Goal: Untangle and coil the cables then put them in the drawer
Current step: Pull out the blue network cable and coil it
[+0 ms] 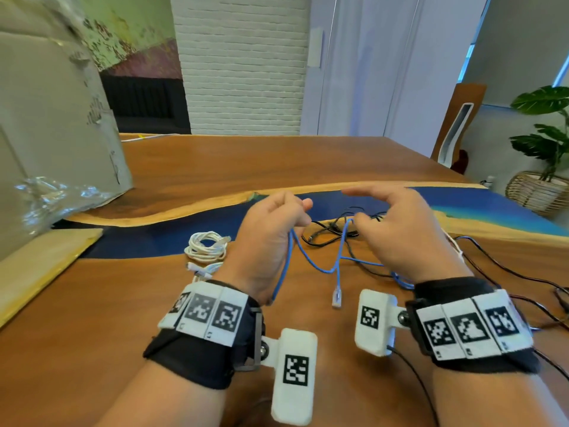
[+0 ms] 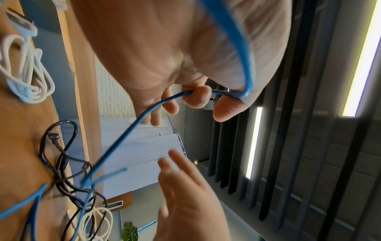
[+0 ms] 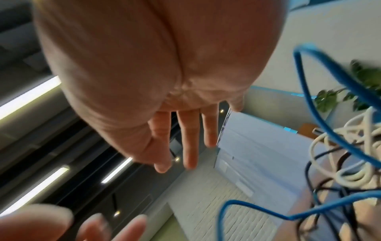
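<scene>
My left hand (image 1: 303, 211) grips a thin blue network cable (image 1: 311, 261) above the wooden table (image 1: 215, 167); the left wrist view shows the cable (image 2: 132, 125) pinched in the curled fingers (image 2: 198, 96). The cable sags, rises in a loop beside my right thumb, and its clear plug (image 1: 336, 298) hangs between my wrists. My right hand (image 1: 354, 208) hovers with fingers straight (image 3: 189, 146) and holds nothing; blue strands (image 3: 340, 70) pass beside it. Tangled black cables (image 1: 338, 229) lie under the hands. A coiled white cable (image 1: 206, 246) lies to the left. No drawer is in view.
A large cardboard box (image 1: 46, 118) with crumpled plastic wrap (image 1: 46, 195) stands at the left. A pale board (image 1: 40, 266) lies in front of it. Thin black wires (image 1: 508, 272) trail over the table at the right. A potted plant (image 1: 548, 127) stands beyond the table's right edge.
</scene>
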Available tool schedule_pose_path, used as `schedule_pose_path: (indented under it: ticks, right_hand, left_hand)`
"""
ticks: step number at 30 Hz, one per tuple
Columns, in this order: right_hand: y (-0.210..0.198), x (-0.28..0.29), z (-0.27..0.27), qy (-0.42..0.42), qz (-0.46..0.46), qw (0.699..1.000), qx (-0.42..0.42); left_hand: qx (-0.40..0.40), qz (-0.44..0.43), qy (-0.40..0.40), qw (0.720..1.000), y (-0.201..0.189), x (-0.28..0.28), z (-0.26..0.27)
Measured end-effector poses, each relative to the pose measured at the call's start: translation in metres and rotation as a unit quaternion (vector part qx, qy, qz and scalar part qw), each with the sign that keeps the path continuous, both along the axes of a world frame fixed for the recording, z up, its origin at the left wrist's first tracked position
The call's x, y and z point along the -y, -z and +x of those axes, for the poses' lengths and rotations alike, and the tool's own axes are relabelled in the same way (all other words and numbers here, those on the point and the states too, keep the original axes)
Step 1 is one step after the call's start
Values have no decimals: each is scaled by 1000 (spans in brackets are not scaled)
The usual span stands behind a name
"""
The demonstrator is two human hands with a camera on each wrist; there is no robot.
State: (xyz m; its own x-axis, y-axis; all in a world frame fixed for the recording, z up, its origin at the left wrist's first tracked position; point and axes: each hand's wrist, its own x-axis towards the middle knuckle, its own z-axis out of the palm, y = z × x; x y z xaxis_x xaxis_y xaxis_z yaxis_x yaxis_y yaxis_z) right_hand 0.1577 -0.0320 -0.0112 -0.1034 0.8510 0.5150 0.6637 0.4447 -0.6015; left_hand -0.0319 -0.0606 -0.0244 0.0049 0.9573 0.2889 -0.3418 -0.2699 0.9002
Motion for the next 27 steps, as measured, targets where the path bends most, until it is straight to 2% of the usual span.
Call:
schedule_pose_path:
  ticks: [2, 4, 6, 9, 12, 16, 19, 21, 22, 24, 25, 27]
  right_hand:
    - [2, 7, -19, -104, -63, 992, -25]
    - [6, 13, -35, -211, -154, 960, -100]
    - [8, 15, -40, -248, -191, 938, -147]
    - [14, 12, -43, -243, -177, 938, -175]
    - [16, 9, -47, -199, -144, 931, -270]
    - [10, 2, -35, -155, -106, 899, -397]
    - [5, -4, -13, -139, -88, 870, -466]
    - [6, -10, 5, -104, -66, 878, -462]
    - [6, -13, 13, -79, -49, 897, -432]
    - [8, -14, 21, -29, -19, 949, -312]
    - [8, -14, 21, -17, -14, 966, -257]
    - [8, -10, 14, -28, -36, 978, -202]
  left_hand:
    - [-23, 22, 29, 999, 1, 3, 4]
    - [-27, 39, 56, 997, -1, 9, 9]
    - [-40, 42, 49, 997, -4, 13, 9]
    - [-89, 31, 30, 995, -4, 13, 8]
    - [-112, 25, 39, 993, 1, 9, 8]
    - [-142, -46, 24, 989, -1, 6, -1]
    - [-182, -69, 50, 980, -5, 6, -12]
    - [-138, -81, 54, 986, -7, 5, -20]
    - [-94, -88, 56, 990, -9, 4, -23]
    - [19, -97, 91, 991, -12, 3, -31]
    - [75, -100, 108, 986, -14, 3, -34]
    - [167, -89, 117, 975, -16, 2, -39]
